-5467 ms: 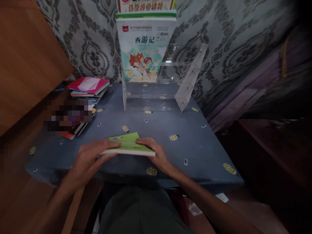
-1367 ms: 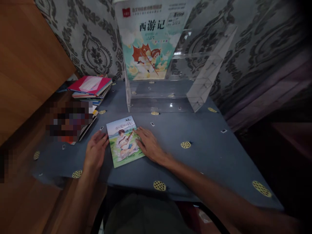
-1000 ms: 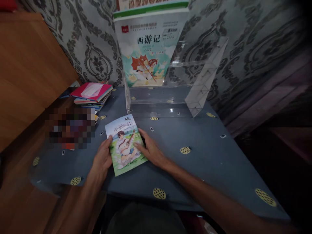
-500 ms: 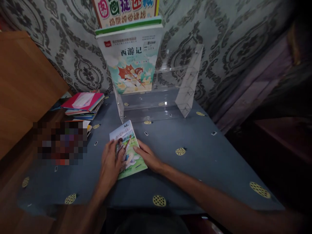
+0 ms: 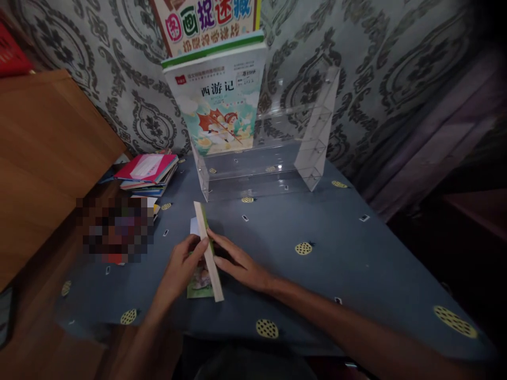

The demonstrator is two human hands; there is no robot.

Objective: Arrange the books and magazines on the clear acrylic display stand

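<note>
Between my two hands a paperback book (image 5: 209,258) is tipped up on its side, with its pale page edges facing me. Part of its illustrated front cover shows low on the left, and a strip of green on the right. My left hand (image 5: 186,258) grips it from the left, thumb against the page edges and some fingers hidden. From the right, my right hand (image 5: 241,264) holds the green side between thumb and fingers. Behind it stands a clear tiered display rack (image 5: 253,184), in which a book with a teal and orange cover (image 5: 222,105) leans upright.
A larger picture book (image 5: 209,24) rises behind the leaning one. At the table's left lies a stack of books (image 5: 146,171), with a blurred-out pile (image 5: 122,227) nearer me. A blue tablecloth (image 5: 273,279) with pineapples covers the table. A wooden cabinet (image 5: 47,158) borders the left.
The book has turned from lying cover-up to standing tilted on its side, page edges showing. Both hands have shifted their hold on it. The view has swung slightly left.
</note>
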